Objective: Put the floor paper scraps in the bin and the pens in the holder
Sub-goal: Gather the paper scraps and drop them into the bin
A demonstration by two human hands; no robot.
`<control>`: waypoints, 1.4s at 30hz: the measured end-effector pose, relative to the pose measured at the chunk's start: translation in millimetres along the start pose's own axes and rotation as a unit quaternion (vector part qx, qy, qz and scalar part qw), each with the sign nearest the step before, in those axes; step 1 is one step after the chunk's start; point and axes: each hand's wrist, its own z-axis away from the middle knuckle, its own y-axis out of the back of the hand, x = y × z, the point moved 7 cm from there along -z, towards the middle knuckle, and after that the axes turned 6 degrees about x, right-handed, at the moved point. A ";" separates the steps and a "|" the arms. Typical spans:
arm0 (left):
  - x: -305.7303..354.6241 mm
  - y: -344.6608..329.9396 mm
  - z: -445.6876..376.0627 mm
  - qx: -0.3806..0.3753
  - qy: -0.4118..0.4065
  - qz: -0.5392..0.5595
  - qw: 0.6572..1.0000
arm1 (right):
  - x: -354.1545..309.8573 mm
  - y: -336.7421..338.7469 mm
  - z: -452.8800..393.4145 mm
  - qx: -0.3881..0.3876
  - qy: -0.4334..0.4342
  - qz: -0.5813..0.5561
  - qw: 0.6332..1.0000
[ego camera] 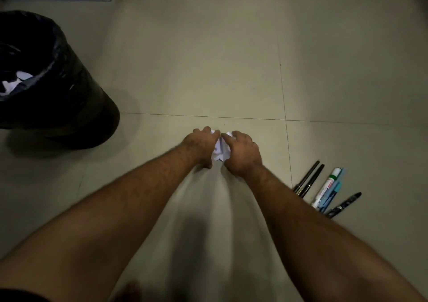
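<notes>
Both hands — left hand [201, 144], right hand [240, 151] — clamped around the crumpled paper scraps [220, 150] on the floor, right of the bin [69, 107]; bin nearer the left hand; pens [324, 187] lying right of the scraps, long axes slanting away.

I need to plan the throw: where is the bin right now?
In the head view the black-lined bin stands on the floor at the far left, left of the left hand and the crumpled paper.
</notes>
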 end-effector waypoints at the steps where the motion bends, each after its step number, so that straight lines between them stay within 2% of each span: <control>1: 4.5 -1.7 0.6 0.015 -0.002 0.004 1.000 | -5.0 1.5 -0.3 0.007 0.007 -0.002 1.000; 5: 8.1 -5.3 7.8 0.054 0.019 0.051 0.997 | -13.4 -1.0 -5.9 -0.028 -0.002 0.010 1.000; 12: 6.0 -8.8 19.6 0.088 0.078 0.114 0.987 | -21.7 -12.7 4.9 -0.031 -0.059 -0.100 0.993; 17: -3.8 -9.7 25.7 0.125 0.133 0.195 0.964 | -19.0 -15.1 12.5 -0.026 -0.129 -0.175 0.976; 19: -11.6 -9.5 29.2 0.138 0.171 0.260 0.940 | -12.5 -15.8 16.0 -0.015 -0.178 -0.218 0.959; 24: -37.3 -5.4 38.9 0.186 0.287 0.392 0.854 | -10.8 -6.0 16.8 0.044 -0.271 -0.308 0.911; 29: -72.3 31.0 48.3 0.228 0.305 0.463 0.800 | -40.9 18.9 3.6 0.078 -0.330 -0.427 0.838; 31: -91.8 64.1 59.7 0.257 0.297 0.473 0.789 | -69.5 40.1 -8.0 0.083 -0.325 -0.480 0.810; 35: -148.1 139.9 89.5 0.324 0.290 0.457 0.776 | -148.6 92.9 -46.6 0.113 -0.250 -0.535 0.799; 39: -215.3 199.4 131.5 0.374 0.284 0.407 0.784 | -240.5 136.5 -77.0 0.137 -0.153 -0.514 0.833; 42: -281.2 227.8 176.4 0.410 0.335 0.360 0.768 | -315.5 155.5 -97.1 0.145 -0.084 -0.464 0.870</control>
